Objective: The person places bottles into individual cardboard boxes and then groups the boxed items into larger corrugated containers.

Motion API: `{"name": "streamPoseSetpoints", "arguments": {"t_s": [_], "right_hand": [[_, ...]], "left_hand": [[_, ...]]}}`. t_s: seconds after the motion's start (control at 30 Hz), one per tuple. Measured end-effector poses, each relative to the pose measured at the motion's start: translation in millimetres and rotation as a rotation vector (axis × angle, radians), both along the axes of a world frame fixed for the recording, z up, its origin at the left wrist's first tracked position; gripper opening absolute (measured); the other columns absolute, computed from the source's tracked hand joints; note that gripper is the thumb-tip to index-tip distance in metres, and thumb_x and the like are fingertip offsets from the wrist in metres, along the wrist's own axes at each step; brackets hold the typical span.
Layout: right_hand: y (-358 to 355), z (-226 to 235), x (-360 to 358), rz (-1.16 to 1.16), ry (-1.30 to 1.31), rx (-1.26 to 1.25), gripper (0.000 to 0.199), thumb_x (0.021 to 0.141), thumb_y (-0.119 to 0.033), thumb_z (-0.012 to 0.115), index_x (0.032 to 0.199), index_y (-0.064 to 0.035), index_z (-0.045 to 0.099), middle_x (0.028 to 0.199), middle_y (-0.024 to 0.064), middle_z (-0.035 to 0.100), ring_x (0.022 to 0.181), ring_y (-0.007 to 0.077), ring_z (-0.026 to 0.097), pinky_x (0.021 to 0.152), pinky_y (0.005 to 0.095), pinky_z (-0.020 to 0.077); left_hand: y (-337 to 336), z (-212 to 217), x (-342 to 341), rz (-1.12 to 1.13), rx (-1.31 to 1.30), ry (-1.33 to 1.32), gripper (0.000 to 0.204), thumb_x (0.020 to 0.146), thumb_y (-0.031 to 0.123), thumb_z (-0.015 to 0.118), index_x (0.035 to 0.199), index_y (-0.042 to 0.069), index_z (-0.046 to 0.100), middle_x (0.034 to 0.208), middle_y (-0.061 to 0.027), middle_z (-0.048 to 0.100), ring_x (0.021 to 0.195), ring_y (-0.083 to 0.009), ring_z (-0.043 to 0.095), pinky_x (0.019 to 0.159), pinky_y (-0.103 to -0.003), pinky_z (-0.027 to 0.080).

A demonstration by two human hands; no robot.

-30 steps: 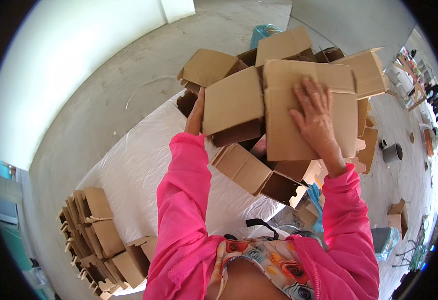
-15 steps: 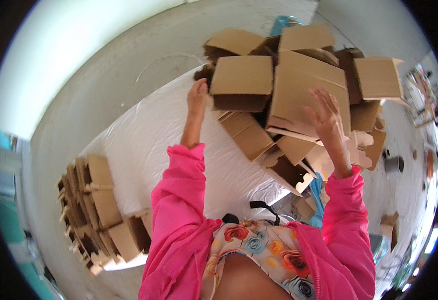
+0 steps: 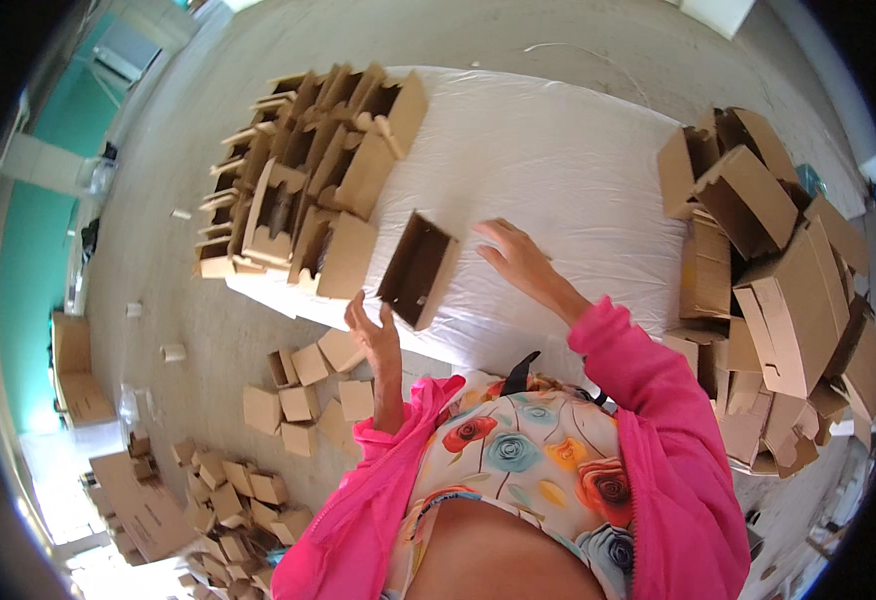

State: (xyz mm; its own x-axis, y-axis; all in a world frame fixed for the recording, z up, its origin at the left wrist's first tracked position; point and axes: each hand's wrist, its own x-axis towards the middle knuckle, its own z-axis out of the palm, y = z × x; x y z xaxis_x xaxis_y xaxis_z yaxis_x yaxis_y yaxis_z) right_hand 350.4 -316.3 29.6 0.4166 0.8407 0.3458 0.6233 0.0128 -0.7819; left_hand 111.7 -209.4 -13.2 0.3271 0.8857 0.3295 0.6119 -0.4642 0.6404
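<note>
A small open-topped cardboard box (image 3: 420, 270) sits slightly tilted on the white-covered table (image 3: 548, 130), its dark inside facing up. My left hand (image 3: 373, 335) is beside its near left corner, thumb and fingers apart; whether it touches the cardboard I cannot tell. To the box's right, my right hand (image 3: 523, 262) hovers over the cover with spread fingers, holding nothing. Left of the box, open cardboard boxes (image 3: 348, 250) stand packed together in rows, several with cut-out flaps.
A loose heap of larger cardboard boxes (image 3: 798, 300) covers the table's right end. On the floor at lower left lie many small boxes (image 3: 298, 403) and a big flattened carton (image 3: 138, 505). A white wall piece (image 3: 715, 15) stands at the far edge.
My view has swung left, from the heap to the packed rows. Both hands have left the heap and now flank the single box, which shows fully.
</note>
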Motion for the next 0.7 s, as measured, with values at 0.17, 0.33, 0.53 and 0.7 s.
{"name": "streamPoseSetpoints", "arguments": {"t_s": [0.17,0.33,0.53,0.7], "right_hand": [[77.9,-51.0,-34.5,-0.114,-0.009,-0.298,0.040,0.069,-0.015,0.057,0.103,0.0022,0.048,0.091,0.0213,0.054,0.087,0.0368,0.052,0.077,0.0394,0.0422],[55.0,-70.9,-32.5,-0.209,0.254,-0.371,0.034,0.066,-0.006,0.050,0.098,0.0049,0.051,0.088,0.0222,0.058,0.086,0.0347,0.056,0.077,0.0372,0.0436],[12.8,-59.0,-22.0,-0.346,0.500,-0.489,0.020,0.077,-0.008,0.049,0.094,0.0028,0.053,0.081,0.0154,0.059,0.064,0.0184,0.061,0.050,0.0269,0.0505],[-3.0,-89.5,-11.3,-0.430,0.522,-0.589,0.019,0.082,-0.013,0.045,0.087,0.0049,0.051,0.068,0.0118,0.056,0.049,0.0181,0.059,0.042,0.0277,0.0499]], "left_hand": [[6.6,-36.3,8.9,0.128,-0.731,-0.197,0.057,0.073,0.027,0.064,0.120,0.006,0.038,0.108,-0.0129,0.049,0.097,-0.0222,0.048,0.079,-0.032,0.042],[25.7,-69.5,16.4,-0.036,-0.422,-0.208,0.039,0.068,-0.001,0.055,0.106,0.005,0.050,0.096,-0.0182,0.055,0.090,-0.0320,0.053,0.080,-0.037,0.041],[54.9,-53.4,47.6,-0.257,-0.526,-0.202,0.032,0.073,0.001,0.050,0.105,0.003,0.053,0.099,-0.0156,0.058,0.087,-0.0240,0.058,0.078,-0.030,0.043],[72.9,-38.9,61.0,-0.597,-0.801,-0.093,0.034,0.074,0.011,0.059,0.106,0.004,0.053,0.102,-0.0167,0.055,0.096,-0.0285,0.053,0.081,-0.034,0.042]]}}
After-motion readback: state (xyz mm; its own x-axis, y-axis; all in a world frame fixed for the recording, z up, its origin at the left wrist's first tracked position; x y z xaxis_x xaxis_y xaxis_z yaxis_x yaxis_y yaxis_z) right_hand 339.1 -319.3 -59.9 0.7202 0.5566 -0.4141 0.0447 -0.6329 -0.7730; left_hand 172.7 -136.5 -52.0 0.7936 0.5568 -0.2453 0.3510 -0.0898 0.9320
